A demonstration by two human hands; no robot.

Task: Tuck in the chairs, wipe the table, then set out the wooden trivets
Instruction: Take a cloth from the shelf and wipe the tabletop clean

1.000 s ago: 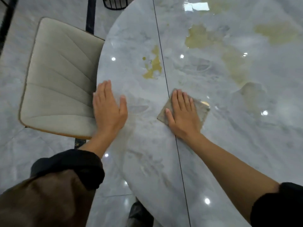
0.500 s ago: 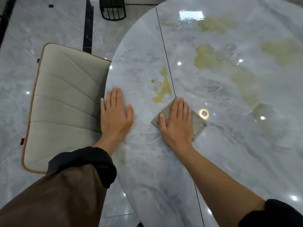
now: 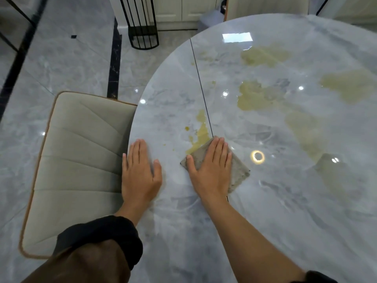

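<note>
The glossy grey marble table [image 3: 275, 211] fills the right of the view, with a thin dark seam running down it. My right hand [image 3: 211, 170] presses flat, fingers straight, on a folded grey cloth [image 3: 237, 174] beside the seam. A yellowish smear [image 3: 201, 135] lies just beyond the cloth's far corner. Larger yellowish patches [image 3: 255, 97] spread over the far right of the tabletop. My left hand [image 3: 140, 172] rests flat at the table's left edge. A beige cushioned chair [image 3: 77, 160] sits tucked under that edge. No trivets are in view.
A black wire-frame stand [image 3: 143, 33] is on the grey tiled floor beyond the table, in front of white cabinet doors [image 3: 183, 11]. A dark metal frame [image 3: 16, 19] crosses the upper left corner.
My right hand has slid the cloth forward toward the yellowish smear, its far corner now at the smear's edge. The view has lifted, showing more table and floor. My left hand stays flat at the edge.
</note>
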